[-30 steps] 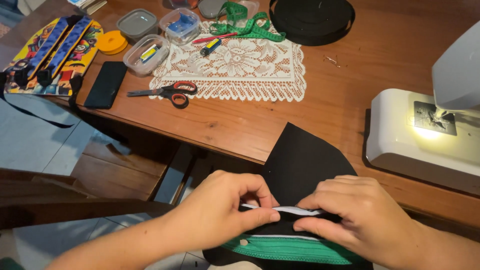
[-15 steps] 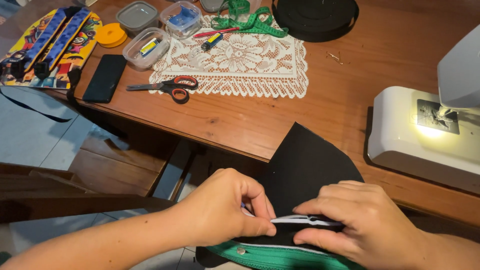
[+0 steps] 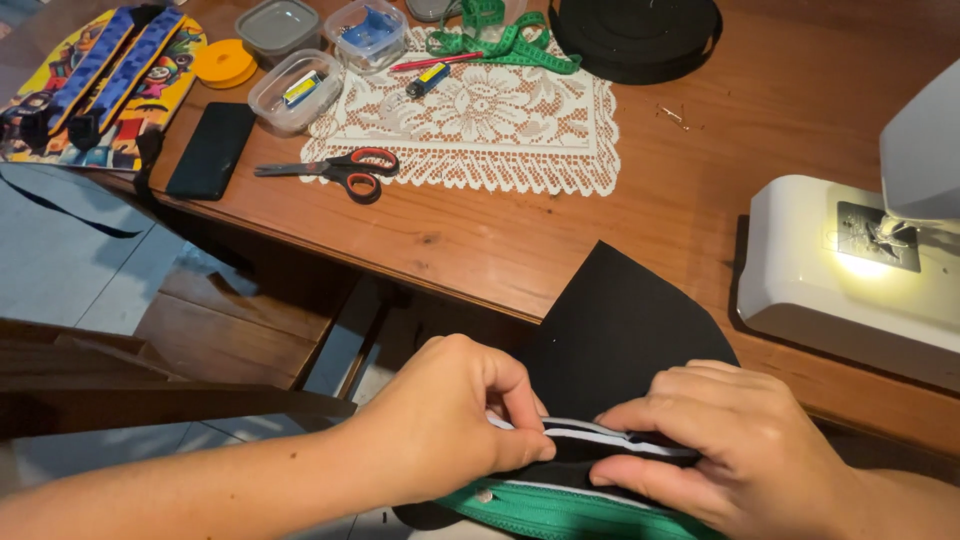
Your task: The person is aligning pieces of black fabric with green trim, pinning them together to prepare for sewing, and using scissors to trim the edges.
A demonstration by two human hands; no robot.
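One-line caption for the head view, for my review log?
Both hands, left hand and right hand, pinch a white strip along black fabric at a wooden table beside a sewing machine.

— What boxes and screens can be seen on the table?

— 3 small clear plastic boxes are seen at the far left part. 1 box with a grey lid (image 3: 279, 24) is placed at the back. A second box with something blue inside (image 3: 371, 31) is set just beside it, to the right. A third box, with no lid (image 3: 295, 90), is found in front of them, with small yellow and blue bits inside.

— And a screen?

— 1 dark phone (image 3: 211, 150) is laid flat near the table's front edge, left of the open box. Its screen is black, and nothing is shown on it.
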